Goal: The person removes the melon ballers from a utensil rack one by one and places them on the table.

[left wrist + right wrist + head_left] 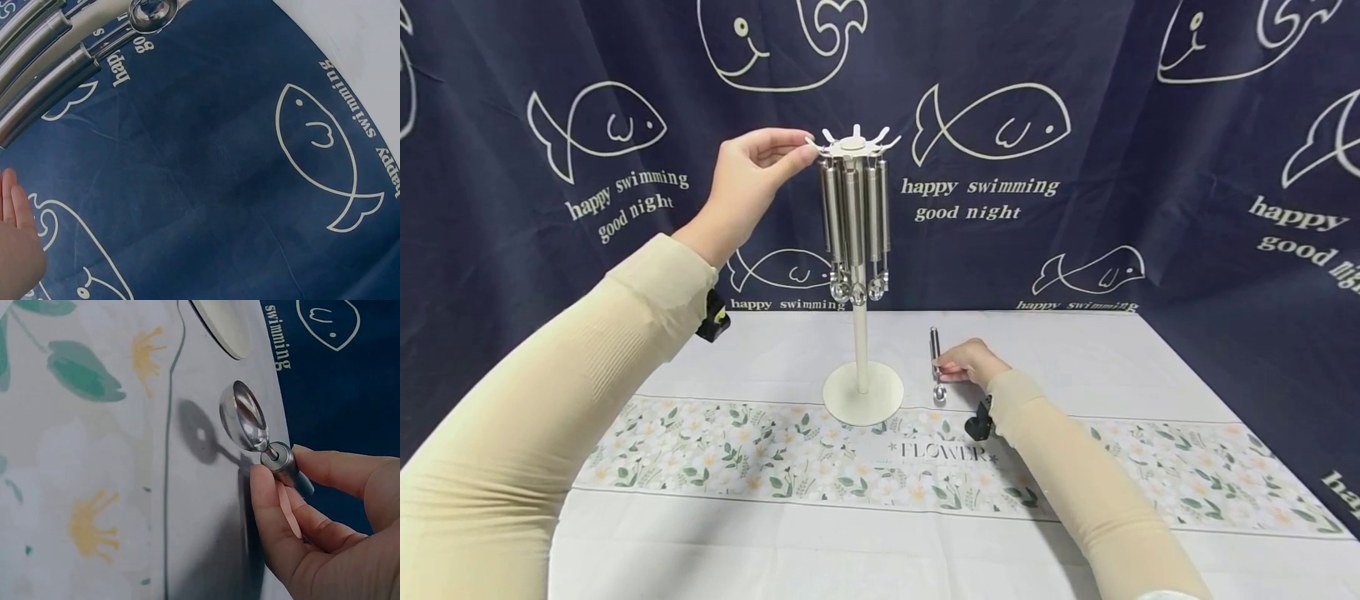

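Note:
A white utensil rack (862, 333) on a round base stands on the table. Several metal utensils with tube-shaped handles (852, 212) and small round bowls hang from its hooks. My left hand (752, 171) pinches the tip of a hook at the rack's upper left, between thumb and index finger; that contact is outside the left wrist view. To the right of the base, my right hand (972, 362) pinches a small metal scoop (244, 419) by its handle. The bowl points toward me, with its shadow apart from it on the cloth.
White cloth (760, 350) covers the table, crossed by a floral printed band (700, 450). Behind the table hangs a dark blue curtain (985, 267) with fish drawings. In the right wrist view the rack's base edge (228, 331) lies just beyond the scoop.

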Demonstrator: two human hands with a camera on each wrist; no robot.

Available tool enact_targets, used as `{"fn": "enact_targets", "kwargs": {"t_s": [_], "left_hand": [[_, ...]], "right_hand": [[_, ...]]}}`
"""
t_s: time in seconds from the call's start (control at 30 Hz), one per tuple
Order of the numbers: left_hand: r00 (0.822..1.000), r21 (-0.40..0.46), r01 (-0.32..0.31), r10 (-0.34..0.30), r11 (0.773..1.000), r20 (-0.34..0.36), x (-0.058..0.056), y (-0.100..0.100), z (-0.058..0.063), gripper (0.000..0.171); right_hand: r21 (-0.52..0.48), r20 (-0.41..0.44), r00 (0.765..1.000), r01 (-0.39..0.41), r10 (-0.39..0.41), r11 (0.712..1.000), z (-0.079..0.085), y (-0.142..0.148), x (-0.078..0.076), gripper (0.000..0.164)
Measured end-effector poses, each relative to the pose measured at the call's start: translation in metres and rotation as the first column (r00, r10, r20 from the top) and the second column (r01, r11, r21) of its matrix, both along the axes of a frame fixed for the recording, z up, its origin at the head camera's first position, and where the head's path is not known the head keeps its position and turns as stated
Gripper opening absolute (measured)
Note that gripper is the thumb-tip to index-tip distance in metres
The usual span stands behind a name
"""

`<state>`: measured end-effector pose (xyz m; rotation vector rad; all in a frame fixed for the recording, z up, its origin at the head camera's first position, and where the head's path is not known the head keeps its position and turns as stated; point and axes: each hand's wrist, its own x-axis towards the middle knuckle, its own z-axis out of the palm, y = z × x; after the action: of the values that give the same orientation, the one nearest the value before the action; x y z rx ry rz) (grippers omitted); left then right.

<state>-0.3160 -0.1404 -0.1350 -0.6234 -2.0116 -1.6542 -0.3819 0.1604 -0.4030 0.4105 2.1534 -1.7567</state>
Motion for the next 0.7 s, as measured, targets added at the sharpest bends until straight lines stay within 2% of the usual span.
{"fn": "enact_targets", "kwargs": {"t_s": [0.13, 0.23, 0.5, 0.7], "left_hand": [[1.0, -0.008, 0.001, -0.001, 1.0, -0.002, -0.0022, 0.0012, -0.0008, 0.035], [1.0, -0.013, -0.007, 0.007, 1.0, -0.009, -0.0033, 0.0005, -0.0013, 0.035], [0.999, 0.006, -0.014, 0.014, 1.0, -0.034, -0.0016, -0.0015, -0.001, 0.032], [0.999, 0.006, -0.014, 0.014, 1.0, -0.035, -0.0033, -0.0003, -0.0027, 0.032]], "right_hand": [[0.02, 0.004, 1.0, 0.012, -0.012, 1.0, -0.0022, 0.0017, 0.0023, 0.037], [0.048, -0.001, 1.0, 0.02, -0.02, 0.999, -0.0024, 0.0013, 0.0019, 0.047], [0.112, -0.016, 0.999, 0.035, -0.034, 0.993, -0.0029, -0.0047, -0.0062, 0.049], [0.107, -0.017, 0.999, 0.043, -0.042, 0.993, -0.0027, -0.0057, -0.0004, 0.047]]}}
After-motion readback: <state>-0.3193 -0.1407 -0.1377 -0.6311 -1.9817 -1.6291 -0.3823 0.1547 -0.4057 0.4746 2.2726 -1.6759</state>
